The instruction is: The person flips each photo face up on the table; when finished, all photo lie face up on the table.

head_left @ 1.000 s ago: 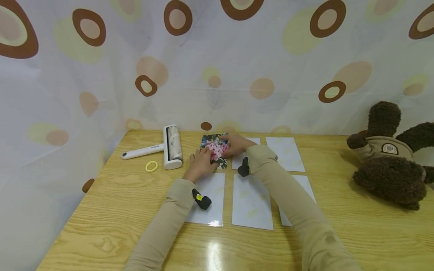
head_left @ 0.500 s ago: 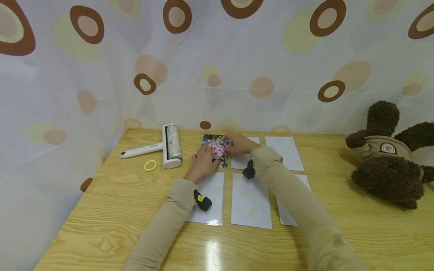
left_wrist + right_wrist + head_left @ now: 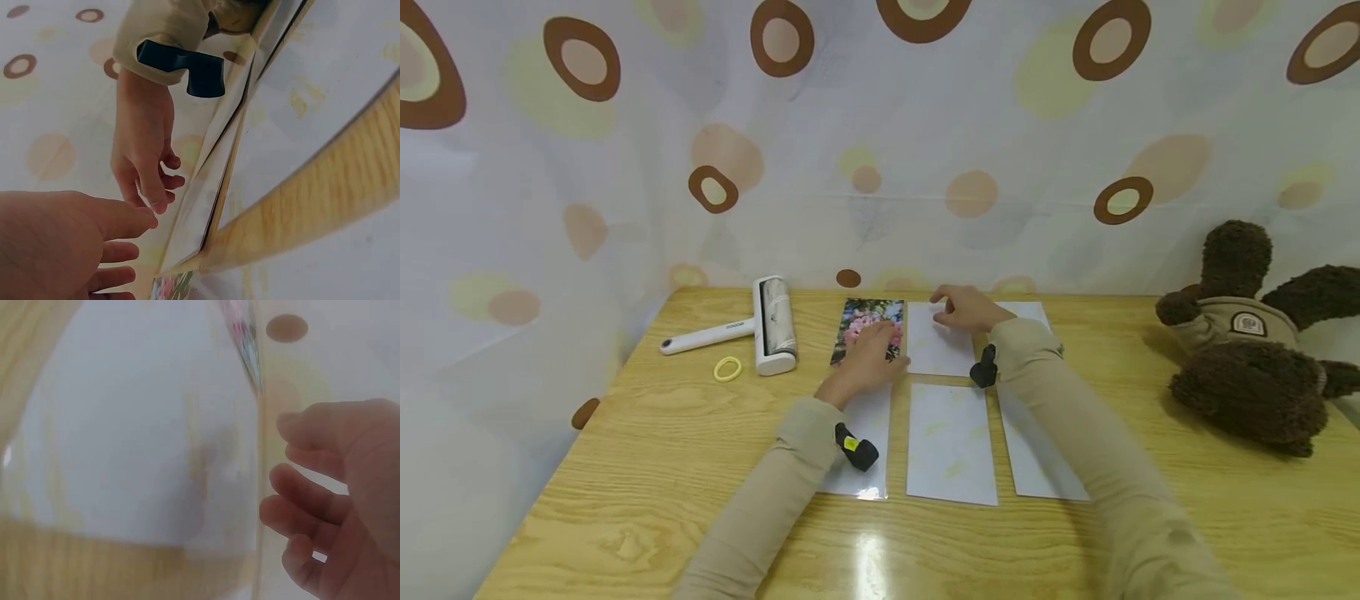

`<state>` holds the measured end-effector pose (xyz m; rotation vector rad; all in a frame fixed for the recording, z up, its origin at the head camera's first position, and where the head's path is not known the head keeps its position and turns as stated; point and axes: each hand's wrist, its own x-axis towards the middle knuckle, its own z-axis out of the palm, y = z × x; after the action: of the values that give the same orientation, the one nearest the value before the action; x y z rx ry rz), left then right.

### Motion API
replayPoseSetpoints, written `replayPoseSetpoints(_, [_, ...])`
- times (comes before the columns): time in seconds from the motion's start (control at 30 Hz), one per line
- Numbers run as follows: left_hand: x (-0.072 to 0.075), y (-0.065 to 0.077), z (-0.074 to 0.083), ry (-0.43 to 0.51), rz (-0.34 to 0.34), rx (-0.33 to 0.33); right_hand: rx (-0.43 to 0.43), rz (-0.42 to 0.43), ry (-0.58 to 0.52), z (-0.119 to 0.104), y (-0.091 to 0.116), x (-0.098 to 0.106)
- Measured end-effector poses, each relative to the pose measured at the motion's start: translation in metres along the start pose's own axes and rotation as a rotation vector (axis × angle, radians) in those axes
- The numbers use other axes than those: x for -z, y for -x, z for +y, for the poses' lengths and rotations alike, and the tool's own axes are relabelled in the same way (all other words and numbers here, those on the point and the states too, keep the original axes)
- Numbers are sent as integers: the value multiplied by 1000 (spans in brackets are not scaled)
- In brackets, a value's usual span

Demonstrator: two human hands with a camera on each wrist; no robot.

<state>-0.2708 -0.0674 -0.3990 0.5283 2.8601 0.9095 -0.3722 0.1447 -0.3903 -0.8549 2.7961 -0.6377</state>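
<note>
A flower photo lies face up at the back left of a group of sheets. My left hand is over its near right part, fingers spread, holding nothing; I cannot tell whether it touches the photo. The right hand hovers by the far edge of the back middle white sheet, its fingers bent loosely around nothing. In the right wrist view that hand shows bare fingertips near the sheet. The left wrist view has both hands empty, the left hand with fingers extended.
More white sheets lie around: front left, front middle, front right and back right. Left of them are a white lint roller and a yellow ring. A brown plush toy lies at the right.
My right hand has let go of the flower photo's right edge and moved right, over the back middle sheet. The left hand has shifted slightly right across the photo.
</note>
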Motion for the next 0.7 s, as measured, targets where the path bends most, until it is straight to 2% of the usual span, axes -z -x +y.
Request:
replayPoseSetpoints(0.2, [-11, -11, 7, -31, -62, -47, -36, -31, 1, 18, 3, 6])
replayPoseSetpoints(0.27, [-16, -14, 10, -70, -78, -74, -2, -21, 34, 26, 3, 5])
replayPoseSetpoints(0.3, [-19, -15, 10, -90, -67, -108, 8, -26, 54, 28, 3, 5])
replayPoseSetpoints(0.43, [-26, -16, 18, -180, -89, -160, 24, -39, 172, 26, 5, 6])
replayPoseSetpoints(0.5, [-29, -15, 21, -212, -86, -178, -2, -74, 213, 20, 9, 8])
replayPoseSetpoints(0.53, [-29, -16, 23, -221, -104, -165, -10, -84, 226, 18, 10, 9])
replayPoseSetpoints(0.7, [-34, -18, 23, -254, -63, -192, -53, -119, 223, 17, 14, 13])
